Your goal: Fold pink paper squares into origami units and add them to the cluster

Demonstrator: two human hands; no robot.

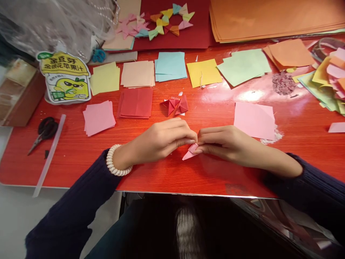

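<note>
A small folded piece of pink paper (190, 152) is pinched between my two hands above the red table (161, 176). My left hand (168, 138), with a beaded band at the wrist, has its thumb and fingers closed at the paper's upper edge. From the other side, my right hand (222, 142) grips the same paper, its thumb lying on the right end. The pointed lower-left tip sticks out free. Just beyond my hands lie two folded red paper pieces (176, 105). A flat pink sheet (254, 120) rests near my right wrist.
Paper stacks in yellow (105, 79), red (136, 103), blue (172, 66) and green (244, 68) line the table. Scissors (44, 131) and a translucent strip (50, 156) lie at left, near a juice pouch (67, 77). Joined paper rings (161, 23) sit at the back.
</note>
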